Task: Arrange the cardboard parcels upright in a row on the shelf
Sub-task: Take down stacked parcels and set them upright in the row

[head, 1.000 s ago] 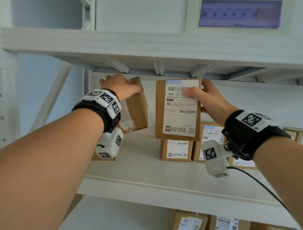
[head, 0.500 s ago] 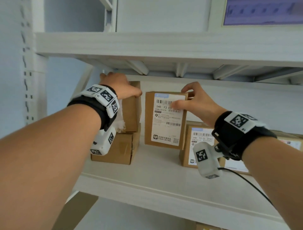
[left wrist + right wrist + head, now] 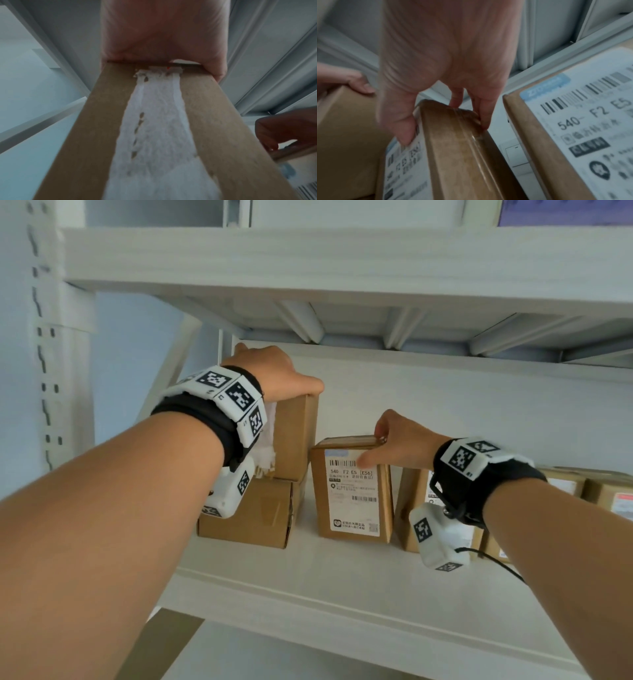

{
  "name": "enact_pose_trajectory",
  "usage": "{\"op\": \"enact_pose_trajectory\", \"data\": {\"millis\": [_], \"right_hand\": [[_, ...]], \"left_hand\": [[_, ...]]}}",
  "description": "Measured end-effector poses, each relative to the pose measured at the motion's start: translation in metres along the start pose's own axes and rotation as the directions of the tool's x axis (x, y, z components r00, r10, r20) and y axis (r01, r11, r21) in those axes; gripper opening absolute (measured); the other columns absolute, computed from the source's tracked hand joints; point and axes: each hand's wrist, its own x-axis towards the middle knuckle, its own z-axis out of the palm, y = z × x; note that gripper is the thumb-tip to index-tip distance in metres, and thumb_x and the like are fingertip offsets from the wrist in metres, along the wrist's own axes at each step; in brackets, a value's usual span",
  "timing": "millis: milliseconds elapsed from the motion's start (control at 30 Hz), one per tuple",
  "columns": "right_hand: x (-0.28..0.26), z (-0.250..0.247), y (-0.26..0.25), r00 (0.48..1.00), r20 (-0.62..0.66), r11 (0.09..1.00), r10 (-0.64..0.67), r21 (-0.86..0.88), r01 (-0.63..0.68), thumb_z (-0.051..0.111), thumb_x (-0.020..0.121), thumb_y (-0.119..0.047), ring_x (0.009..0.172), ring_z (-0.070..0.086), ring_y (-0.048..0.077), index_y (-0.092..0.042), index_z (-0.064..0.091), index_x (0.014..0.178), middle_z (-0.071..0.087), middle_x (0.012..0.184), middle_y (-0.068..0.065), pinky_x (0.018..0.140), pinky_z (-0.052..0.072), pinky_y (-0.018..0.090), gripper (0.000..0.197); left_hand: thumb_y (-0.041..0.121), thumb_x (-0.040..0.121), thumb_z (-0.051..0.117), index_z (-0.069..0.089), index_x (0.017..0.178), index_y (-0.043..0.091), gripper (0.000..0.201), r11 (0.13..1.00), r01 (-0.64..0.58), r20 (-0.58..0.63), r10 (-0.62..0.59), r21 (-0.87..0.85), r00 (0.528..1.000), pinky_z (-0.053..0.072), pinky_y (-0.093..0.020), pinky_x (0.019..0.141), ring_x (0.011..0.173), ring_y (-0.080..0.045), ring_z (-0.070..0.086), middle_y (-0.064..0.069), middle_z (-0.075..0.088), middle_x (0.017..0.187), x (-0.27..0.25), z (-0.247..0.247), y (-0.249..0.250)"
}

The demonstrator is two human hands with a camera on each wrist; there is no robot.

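Up on a white metal shelf [image 3: 342,587], two hands are each standing a parcel on end, apparently to start an upright row near the shelf's left end. The left hand [image 3: 274,374] grips the top of a plain brown cardboard parcel with a torn white paper strip down one face [image 3: 154,135], fingers [image 3: 359,83] curled over its upper edge; this parcel stands upright on top of a flat brown cardboard box [image 3: 250,515] lying near the left front of the shelf, so it probably has yet to come down onto the shelf itself. The right hand [image 3: 400,440] pinches the top of a brown cardboard parcel with a white printed shipping label [image 3: 352,494], thumb on the label face and fingers [image 3: 481,117] behind, likely steadying it so it does not tip. That parcel stands upright on the shelf, just right of the flat box, label facing the front edge, clear tape along its top. More labelled brown cardboard parcels [image 3: 599,491] sit toward the shelf's right end, one [image 3: 573,128] just beside the held parcel.
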Motion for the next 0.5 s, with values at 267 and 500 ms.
{"op": "enact_pose_trajectory", "data": {"millis": [267,500], "right_hand": [[0.007,0.007,-0.019,0.992,0.110,0.953,-0.055,-0.290,0.086,0.072,0.077,-0.047,0.111,0.056,0.021,-0.020,0.042,0.134,0.056,0.127,0.001,0.092,0.045,0.032,0.069],[0.006,0.011,-0.025,0.987,0.143,0.913,-0.068,-0.391,0.119,0.072,0.081,-0.037,0.116,0.054,0.021,-0.024,0.041,0.140,0.055,0.132,0.000,0.096,0.044,0.033,0.068]], "left_hand": [[0.068,0.069,0.050,0.065,0.107,0.030,0.056,1.000,-0.004,-0.002,0.004,-0.012,1.000,0.035,-0.037,0.075,0.142,-0.030,0.023,-0.007,0.054,0.134,0.003,0.003,-0.002],[0.070,0.063,0.046,0.065,0.103,0.030,0.059,1.000,-0.014,0.011,0.014,-0.006,1.000,0.037,-0.036,0.070,0.139,-0.030,0.028,-0.011,0.052,0.137,0.003,0.005,-0.006]]}}
